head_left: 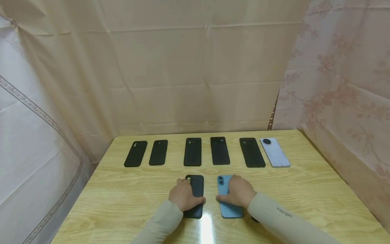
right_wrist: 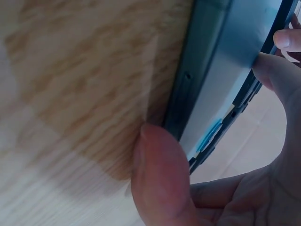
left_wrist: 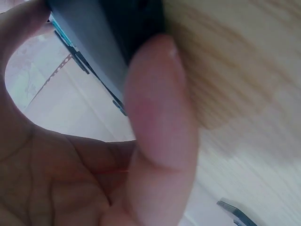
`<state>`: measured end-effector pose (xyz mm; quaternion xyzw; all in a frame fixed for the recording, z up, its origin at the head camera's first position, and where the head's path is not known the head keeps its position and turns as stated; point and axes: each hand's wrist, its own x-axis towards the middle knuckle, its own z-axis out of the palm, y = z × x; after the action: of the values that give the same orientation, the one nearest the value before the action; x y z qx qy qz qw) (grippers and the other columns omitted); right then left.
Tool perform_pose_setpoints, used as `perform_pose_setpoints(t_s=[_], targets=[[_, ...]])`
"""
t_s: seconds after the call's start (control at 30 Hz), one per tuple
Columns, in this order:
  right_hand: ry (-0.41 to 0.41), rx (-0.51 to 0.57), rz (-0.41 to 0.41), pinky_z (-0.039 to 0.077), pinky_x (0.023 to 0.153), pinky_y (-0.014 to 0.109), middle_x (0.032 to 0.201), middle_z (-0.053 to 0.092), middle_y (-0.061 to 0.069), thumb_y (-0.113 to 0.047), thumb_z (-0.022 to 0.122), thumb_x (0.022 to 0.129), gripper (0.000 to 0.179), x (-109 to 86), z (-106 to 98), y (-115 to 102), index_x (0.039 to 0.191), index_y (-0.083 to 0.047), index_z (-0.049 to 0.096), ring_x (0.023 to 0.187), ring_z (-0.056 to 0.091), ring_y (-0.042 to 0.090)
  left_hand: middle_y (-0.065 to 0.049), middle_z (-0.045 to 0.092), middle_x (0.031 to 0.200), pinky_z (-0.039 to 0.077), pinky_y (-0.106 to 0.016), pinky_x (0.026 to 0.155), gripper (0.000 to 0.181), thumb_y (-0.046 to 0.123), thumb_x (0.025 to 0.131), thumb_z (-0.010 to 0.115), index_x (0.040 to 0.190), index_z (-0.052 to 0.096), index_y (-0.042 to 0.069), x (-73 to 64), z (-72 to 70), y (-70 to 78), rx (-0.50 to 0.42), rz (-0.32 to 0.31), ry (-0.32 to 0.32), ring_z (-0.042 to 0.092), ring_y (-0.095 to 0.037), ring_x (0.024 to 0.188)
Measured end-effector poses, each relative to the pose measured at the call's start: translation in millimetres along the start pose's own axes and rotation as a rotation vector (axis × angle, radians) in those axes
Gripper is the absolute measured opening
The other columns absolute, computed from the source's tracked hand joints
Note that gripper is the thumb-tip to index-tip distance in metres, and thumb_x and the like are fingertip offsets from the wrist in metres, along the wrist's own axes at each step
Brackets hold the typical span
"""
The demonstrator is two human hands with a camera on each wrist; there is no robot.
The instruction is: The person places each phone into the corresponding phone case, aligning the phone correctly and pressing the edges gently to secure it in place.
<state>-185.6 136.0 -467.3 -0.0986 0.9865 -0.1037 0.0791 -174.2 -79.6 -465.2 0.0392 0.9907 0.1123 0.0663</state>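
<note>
A black phone case point(head_left: 198, 184) with a camera cutout at its top corner lies on the wooden table. My left hand point(head_left: 184, 196) grips it across its width, thumb at the right edge and fingers at the left. To its right is a blue phone point(head_left: 232, 212), its back with two camera lenses facing up. My right hand point(head_left: 241, 193) holds that phone by its long sides, the thumb at the left edge. Close up in the right wrist view, a fingertip point(right_wrist: 160, 155) presses the phone's side edge. Part of each item is hidden under the hand.
Behind the hands, a row of several dark phones or cases point(head_left: 192, 152) lies across the table point(head_left: 122, 196). A pale phone point(head_left: 277, 154) with a round camera ends the row at the right. A beige cloth point(head_left: 182, 67) hangs behind the table's far edge.
</note>
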Motion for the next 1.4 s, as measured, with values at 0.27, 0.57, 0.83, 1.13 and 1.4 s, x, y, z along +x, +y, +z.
perform_pose_setpoints(t_s=[0.27, 0.57, 0.83, 1.13, 1.4], targets=[[-0.006, -0.013, 0.011, 0.057, 0.064, 0.039, 0.102, 0.063, 0.028, -0.063, 0.076, 0.070, 0.103, 0.4, -0.6, -1.1, 0.118, 0.025, 0.053, 0.068, 0.055, 0.022, -0.021, 0.057, 0.097, 0.056, -0.039, 0.062, 0.101, 0.066, 0.066, 0.078, 0.122, 0.054, -0.015, 0.5, -1.7, -0.9, -0.029, -0.004, -0.003, 0.058, -0.023, 0.070], [0.002, 0.002, 0.039, 0.056, 0.064, 0.044, 0.099, 0.064, 0.027, -0.064, 0.079, 0.065, 0.110, 0.2, -1.9, 0.9, 0.126, 0.023, 0.047, 0.072, 0.059, 0.026, -0.014, 0.064, 0.085, 0.054, -0.038, 0.060, 0.100, 0.074, 0.061, 0.076, 0.116, 0.057, -0.008, 0.6, -6.0, -0.9, 0.043, -0.029, -0.005, 0.062, -0.024, 0.072], [-0.026, 0.067, 0.048, 0.046, 0.055, 0.034, 0.079, 0.057, 0.010, -0.060, 0.081, 0.065, 0.086, 1.3, -3.5, 1.7, 0.106, 0.013, 0.061, 0.069, 0.050, 0.021, -0.015, 0.062, 0.089, 0.054, -0.038, 0.059, 0.105, 0.072, 0.061, 0.078, 0.122, 0.053, -0.011, 0.7, -4.0, -4.3, -0.008, -0.012, -0.005, 0.062, -0.022, 0.070], [-0.007, 0.088, 0.050, 0.040, 0.051, 0.030, 0.076, 0.051, 0.008, -0.054, 0.081, 0.064, 0.076, -1.3, -4.1, -0.8, 0.100, 0.011, 0.062, 0.069, 0.047, 0.021, -0.015, 0.061, 0.088, 0.054, -0.039, 0.059, 0.100, 0.068, 0.061, 0.081, 0.118, 0.054, -0.010, -2.9, -6.8, -6.8, -0.057, 0.014, 0.011, 0.063, -0.025, 0.071], [0.028, 0.065, 0.039, 0.039, 0.046, 0.028, 0.078, 0.047, 0.008, -0.050, 0.081, 0.063, 0.061, -1.5, -2.1, -4.1, 0.083, 0.005, 0.062, 0.061, 0.047, 0.020, -0.016, 0.061, 0.087, 0.053, -0.040, 0.057, 0.100, 0.067, 0.060, 0.082, 0.117, 0.054, -0.010, -4.0, -7.0, -5.9, -0.052, 0.009, 0.035, 0.063, -0.026, 0.070]])
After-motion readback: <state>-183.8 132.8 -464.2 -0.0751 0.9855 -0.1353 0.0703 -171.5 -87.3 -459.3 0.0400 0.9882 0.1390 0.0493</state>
